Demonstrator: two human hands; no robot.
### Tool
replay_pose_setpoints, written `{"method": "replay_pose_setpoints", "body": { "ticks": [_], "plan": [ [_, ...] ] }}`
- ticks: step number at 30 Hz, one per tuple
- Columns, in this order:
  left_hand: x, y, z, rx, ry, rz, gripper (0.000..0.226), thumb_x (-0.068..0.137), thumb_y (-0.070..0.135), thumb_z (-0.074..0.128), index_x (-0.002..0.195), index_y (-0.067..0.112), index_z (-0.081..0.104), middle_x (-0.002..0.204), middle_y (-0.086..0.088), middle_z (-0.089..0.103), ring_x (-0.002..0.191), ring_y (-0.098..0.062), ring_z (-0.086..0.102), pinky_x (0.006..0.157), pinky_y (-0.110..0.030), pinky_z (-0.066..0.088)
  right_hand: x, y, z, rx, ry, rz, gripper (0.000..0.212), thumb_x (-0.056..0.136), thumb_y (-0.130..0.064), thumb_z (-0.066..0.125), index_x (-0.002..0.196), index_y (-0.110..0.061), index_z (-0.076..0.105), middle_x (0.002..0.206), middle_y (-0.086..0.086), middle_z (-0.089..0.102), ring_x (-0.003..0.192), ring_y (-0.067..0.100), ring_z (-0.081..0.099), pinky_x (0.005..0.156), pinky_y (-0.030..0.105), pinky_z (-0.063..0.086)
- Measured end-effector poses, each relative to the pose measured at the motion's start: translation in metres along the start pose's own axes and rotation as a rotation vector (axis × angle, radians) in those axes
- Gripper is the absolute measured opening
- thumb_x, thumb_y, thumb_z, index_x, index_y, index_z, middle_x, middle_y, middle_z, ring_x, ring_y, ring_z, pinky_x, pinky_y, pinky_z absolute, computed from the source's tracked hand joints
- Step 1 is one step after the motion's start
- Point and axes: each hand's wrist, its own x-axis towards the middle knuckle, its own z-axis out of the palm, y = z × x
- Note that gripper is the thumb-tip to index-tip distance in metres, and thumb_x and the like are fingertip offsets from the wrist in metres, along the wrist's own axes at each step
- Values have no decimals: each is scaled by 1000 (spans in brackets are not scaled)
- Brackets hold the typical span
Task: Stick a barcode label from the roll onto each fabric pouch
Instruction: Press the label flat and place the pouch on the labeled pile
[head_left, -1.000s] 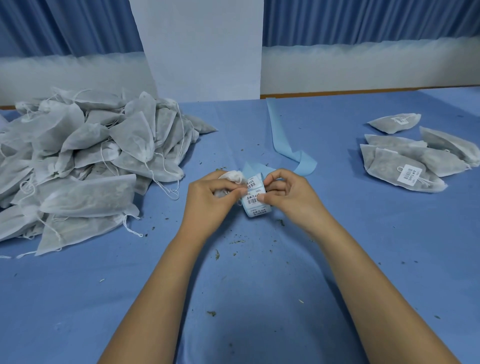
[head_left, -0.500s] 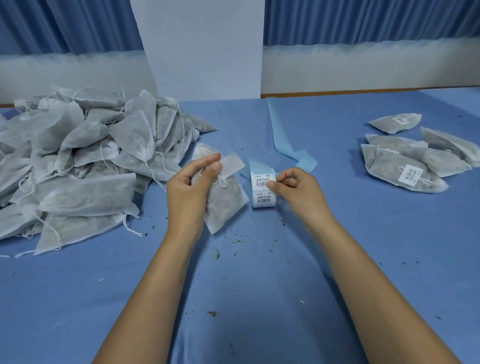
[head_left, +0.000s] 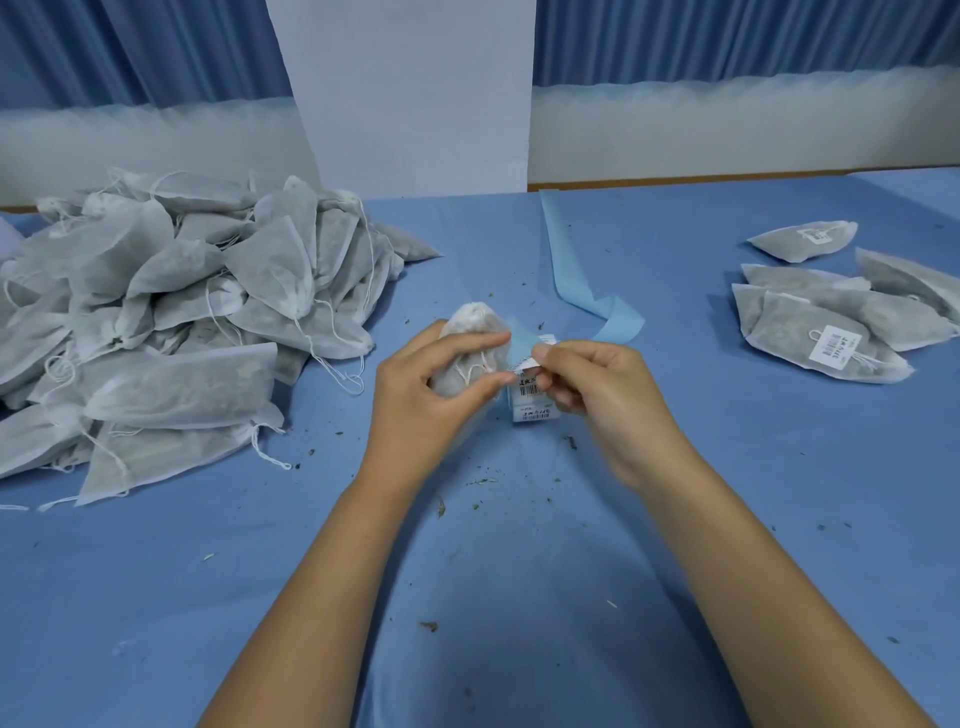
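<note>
My left hand (head_left: 431, 395) grips a white fabric pouch (head_left: 475, 332) by its drawstring end, held above the blue table at centre. Right beside it, my right hand (head_left: 597, 395) pinches a white barcode label (head_left: 524, 367) between thumb and forefinger, its edge touching the pouch. The label roll (head_left: 532, 405) stands on the table just below and between my hands, partly hidden by my fingers. Its light blue backing strip (head_left: 571, 280) trails away toward the back of the table.
A large heap of unlabelled pouches (head_left: 171, 322) fills the left side. Several labelled pouches (head_left: 831, 327) lie at the right. Dried herb crumbs (head_left: 483, 483) dot the blue cloth (head_left: 519, 597) near my wrists. A white panel (head_left: 405, 93) stands behind.
My left hand brought the pouch back in toward the roll. My right hand lifted off the roll, pulling a label up against the pouch.
</note>
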Motion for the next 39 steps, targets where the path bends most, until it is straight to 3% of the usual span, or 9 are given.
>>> {"method": "replay_pose_setpoints", "body": {
  "ticks": [6,11,15,20,25,27,30,34,39],
  "plan": [
    [5,-1,-11,-121,89,-139,38,76,14,75,104,37,66,108,25,66,109,6,58,94,-9,40,3,-7,-8,59,230,-172,24,91,-6,56,68,-10,60,55,-10,52,53,3,44,55,12,37],
    [5,-1,-6,-139,16,-178,46,80,-1,74,108,35,66,116,10,66,113,2,58,98,-14,42,-10,-4,12,32,9,-400,24,84,-16,63,64,-29,63,62,-16,59,61,2,50,61,14,41],
    [3,1,-4,-205,-58,-181,41,81,4,73,109,33,67,115,7,68,113,-5,61,98,-20,45,-9,1,16,-29,-8,-400,19,87,-9,67,71,-19,65,61,-17,62,57,-2,48,59,10,38],
    [0,4,-5,-296,-124,-159,43,77,2,70,113,26,67,120,0,67,117,-12,60,101,-26,46,-8,8,17,-107,58,-333,13,86,-11,68,73,-6,67,70,18,63,64,19,45,62,28,38],
    [-2,4,-6,-384,-199,-146,53,78,-10,55,122,19,63,125,-8,66,123,-20,59,107,-38,45,-7,10,19,-179,61,-347,19,83,-8,71,73,5,63,70,25,58,61,28,42,61,30,39],
    [-4,3,-5,-418,-237,-152,54,79,-9,53,126,16,60,129,-9,64,126,-24,56,109,-45,41,-8,11,19,-204,77,-370,20,83,-8,72,72,5,61,67,22,56,59,26,41,59,26,38],
    [-5,3,-1,-472,-195,-197,39,87,4,62,126,11,60,130,-8,64,125,-25,57,108,-52,41,-8,13,19,-272,93,-402,22,82,-9,72,67,0,59,56,7,47,54,7,34,54,19,33],
    [-4,0,0,-482,-122,-228,32,93,0,54,121,12,63,125,-2,68,125,-20,57,108,-49,42,-5,15,17,-418,141,-436,28,80,-24,76,63,-8,61,51,-7,45,50,8,36,53,19,32],
    [-5,-2,5,-447,-152,-217,36,91,-3,53,121,14,63,125,-2,67,126,-18,56,109,-46,42,-4,16,12,-583,293,-485,39,75,-43,75,58,-11,63,58,-5,52,52,10,45,55,23,35]
  ]
}}
